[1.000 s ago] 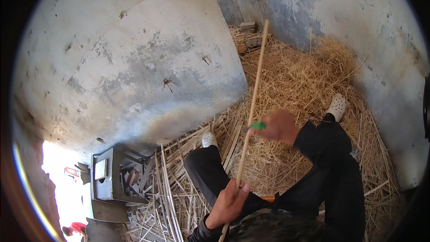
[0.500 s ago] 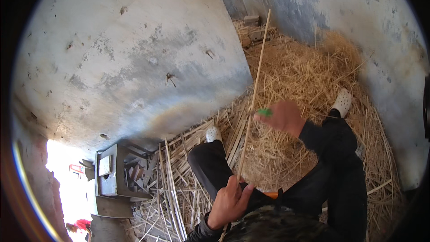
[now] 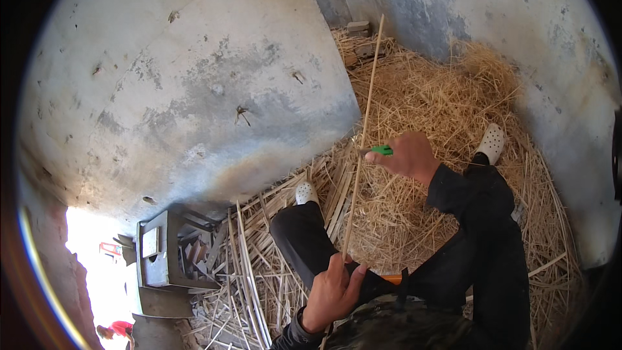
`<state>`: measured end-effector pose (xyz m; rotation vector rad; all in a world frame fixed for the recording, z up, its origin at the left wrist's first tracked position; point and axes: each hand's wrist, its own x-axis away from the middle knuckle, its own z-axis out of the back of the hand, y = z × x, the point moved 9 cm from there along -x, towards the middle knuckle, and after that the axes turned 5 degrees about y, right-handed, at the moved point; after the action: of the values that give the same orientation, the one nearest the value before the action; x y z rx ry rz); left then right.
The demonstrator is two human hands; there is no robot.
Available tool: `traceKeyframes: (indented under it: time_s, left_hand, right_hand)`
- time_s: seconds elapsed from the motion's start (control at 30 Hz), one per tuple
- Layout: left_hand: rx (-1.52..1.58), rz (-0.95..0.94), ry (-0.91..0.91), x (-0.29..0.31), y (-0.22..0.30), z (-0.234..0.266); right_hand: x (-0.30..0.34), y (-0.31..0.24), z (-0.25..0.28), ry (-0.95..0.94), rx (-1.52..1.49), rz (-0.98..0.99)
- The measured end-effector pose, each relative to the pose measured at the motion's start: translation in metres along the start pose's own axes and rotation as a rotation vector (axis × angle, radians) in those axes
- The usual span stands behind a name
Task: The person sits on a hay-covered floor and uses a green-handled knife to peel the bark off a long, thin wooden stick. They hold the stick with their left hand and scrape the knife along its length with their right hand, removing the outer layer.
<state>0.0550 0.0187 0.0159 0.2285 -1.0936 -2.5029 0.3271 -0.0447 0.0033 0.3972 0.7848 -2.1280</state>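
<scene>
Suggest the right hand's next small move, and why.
Perhaps slide the green-handled tool in the right hand along the long, thin, pale wooden strip: its dark end appears to meet the strip, which the left hand grips lower down.

Stick before straw heap, strips left of both, cabinet farther left, wall behind heap

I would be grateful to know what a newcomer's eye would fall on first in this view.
Probably the long, thin pale strip slanting up the middle, gripped low down by the left hand. Next might come the bright green-handled tool in the right hand, beside the strip. Beyond, a golden straw-like heap spreads against the patchy wall.
</scene>
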Motion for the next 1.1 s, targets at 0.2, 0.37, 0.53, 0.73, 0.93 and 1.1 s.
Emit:
traceKeyframes:
  time_s: [0.2, 0.37, 0.53, 0.73, 0.93, 1.1]
  left_hand:
    - [-0.015, -0.032, 0.042, -0.003, 0.002, 0.004]
    - [-0.005, 0.016, -0.031, 0.001, -0.002, -0.004]
    - [0.018, -0.054, -0.013, 0.003, 0.0, -0.008]
    - [-0.061, 0.095, -0.056, 0.004, -0.011, -0.007]
    - [0.081, 0.12, -0.227, 0.025, -0.015, -0.016]
    - [0.631, 0.27, -0.451, 0.024, -0.049, -0.043]
  right_hand:
    - [0.02, -0.036, -0.015, 0.01, -0.113, 0.152]
    - [0.014, -0.01, -0.021, -0.074, -0.022, 0.072]
    - [0.007, 0.002, -0.008, 0.042, -0.033, 0.076]
    - [0.036, -0.038, -0.029, -0.065, -0.081, 0.21]
    - [-0.039, 0.152, 0.022, 0.007, 0.172, -0.493]
    - [-0.022, 0.252, 0.061, 0.26, -0.334, -0.689]
